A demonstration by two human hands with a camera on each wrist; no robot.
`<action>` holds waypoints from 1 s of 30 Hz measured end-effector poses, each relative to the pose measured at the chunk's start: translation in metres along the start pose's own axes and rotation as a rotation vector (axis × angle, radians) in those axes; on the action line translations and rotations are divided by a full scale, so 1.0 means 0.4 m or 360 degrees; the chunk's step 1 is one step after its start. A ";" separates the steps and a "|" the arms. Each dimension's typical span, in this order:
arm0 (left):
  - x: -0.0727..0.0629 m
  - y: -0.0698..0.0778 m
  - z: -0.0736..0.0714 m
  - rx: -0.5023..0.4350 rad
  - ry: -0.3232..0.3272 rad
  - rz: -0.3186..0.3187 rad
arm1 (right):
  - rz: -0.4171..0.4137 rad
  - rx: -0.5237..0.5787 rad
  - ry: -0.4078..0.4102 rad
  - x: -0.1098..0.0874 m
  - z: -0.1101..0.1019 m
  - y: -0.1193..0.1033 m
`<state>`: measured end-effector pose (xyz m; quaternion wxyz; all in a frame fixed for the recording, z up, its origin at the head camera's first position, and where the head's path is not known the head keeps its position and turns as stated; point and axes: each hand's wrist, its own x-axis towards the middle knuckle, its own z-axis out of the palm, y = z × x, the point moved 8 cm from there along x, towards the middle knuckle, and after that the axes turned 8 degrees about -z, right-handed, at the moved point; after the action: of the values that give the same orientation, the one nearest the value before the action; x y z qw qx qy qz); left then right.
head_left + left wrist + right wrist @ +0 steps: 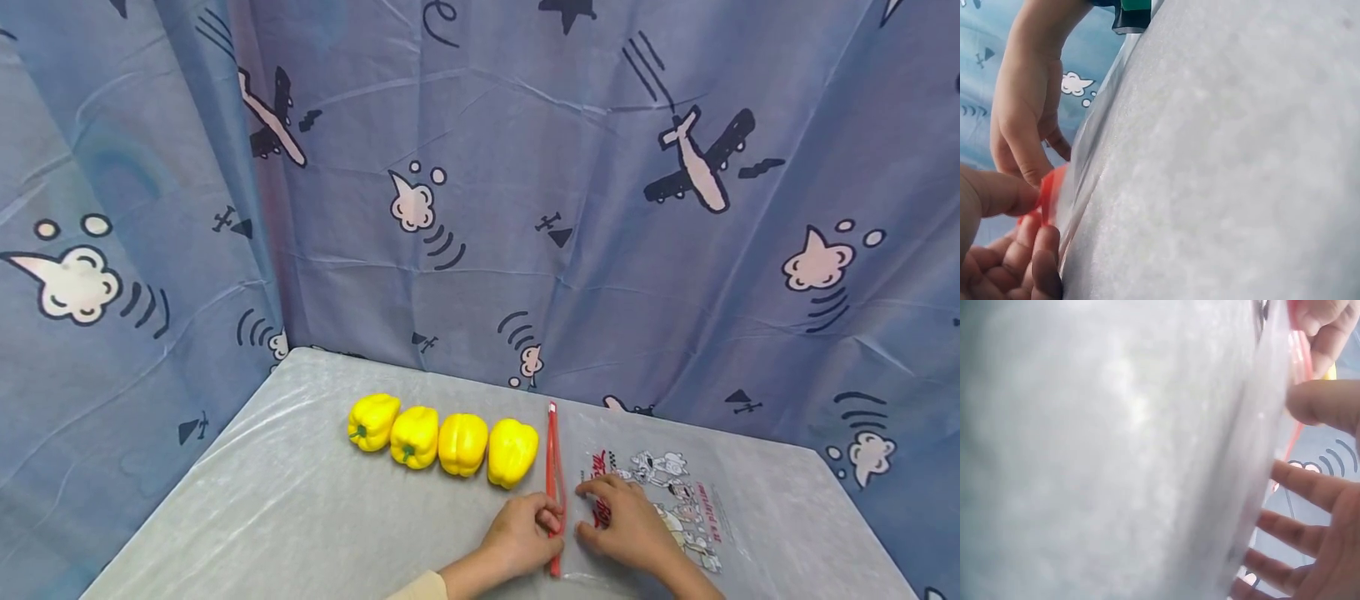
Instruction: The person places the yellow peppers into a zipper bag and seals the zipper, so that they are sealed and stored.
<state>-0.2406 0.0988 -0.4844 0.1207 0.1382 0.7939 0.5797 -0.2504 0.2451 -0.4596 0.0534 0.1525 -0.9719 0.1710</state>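
A clear zip bag (693, 500) printed with cartoon dogs and red lettering lies flat on the table. A red zip strip (552, 475) with a white slider (552, 407) runs along its left side, its two bands parted in the middle. My left hand (522, 533) pinches the near part of the strip between thumb and fingers; the left wrist view shows the red band (1052, 194) there. Over the bag, just right of the strip, is my right hand (628, 521). Its fingers are spread, with the fingertips (1280, 472) at the plastic in the right wrist view.
Several yellow bell peppers (462, 444) form a row left of the bag, the rightmost pepper (513, 452) close to the red strip. A pale sheet covers the table (300, 483). Blue patterned curtains (480, 208) hang along the table's back and left sides.
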 end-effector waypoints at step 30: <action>0.002 0.020 0.010 -0.0203 -0.0169 0.0063 | -0.0269 0.0330 0.0253 0.070 -0.063 -0.026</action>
<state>-0.2393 0.1050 -0.4782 0.1596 0.1764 0.7449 0.6234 -0.2723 0.2370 -0.4284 0.1282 0.2246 -0.9254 0.2769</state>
